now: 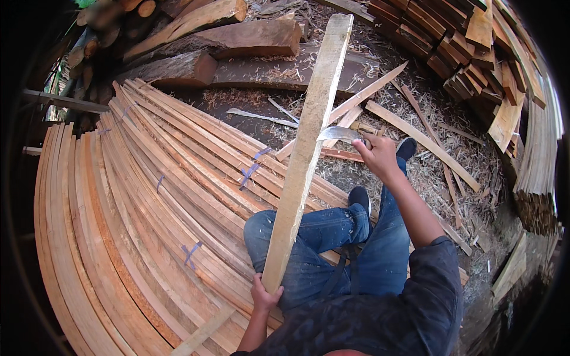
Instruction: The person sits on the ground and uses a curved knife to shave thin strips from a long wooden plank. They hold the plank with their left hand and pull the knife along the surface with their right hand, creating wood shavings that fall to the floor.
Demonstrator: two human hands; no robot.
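A long pale wooden plank (306, 130) slants up and away from my lap, resting across my left thigh. My left hand (265, 295) is closed around its near end. In my right hand (380, 156) is a knife with a curved blade (339, 134), its handle mostly hidden by my fingers. The blade meets the plank's right edge, a bit above the middle of its length. That edge looks rough and freshly cut below the blade. The plank's far end points toward the logs.
I sit on long sawn strips (178, 196), bundled with purple ties (249, 175). Wood shavings (427, 113) and loose offcuts (421, 142) litter the ground. Thick split logs (249, 41) lie at the back, stacked lumber (451, 47) at the far right. My shoes (359, 199) are beneath the knife.
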